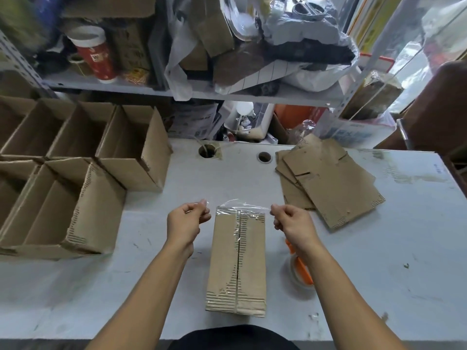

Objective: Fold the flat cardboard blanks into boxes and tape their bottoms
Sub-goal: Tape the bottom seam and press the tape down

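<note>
Head view: we pinch tape point(242, 204) ends, left hand point(188, 219), right hand point(290, 221), over box point(237, 261) at table point(379, 274) centre. Finished boxes point(75, 173) left; blanks point(328, 183) remain right.

Two bare forearms reach up from the bottom edge, converging toward the frame's centre. The left hand point(187, 221), at about 10 o'clock from centre, is turned with its back to the camera, fingers curled and thumb meeting fingertip in a pinch at its upper right. The right hand point(290, 219), at about 2 o'clock, mirrors it, knuckles up, fingers folded, pinching at its upper left. Both wrists are level, the hands apart and facing each other.
</note>
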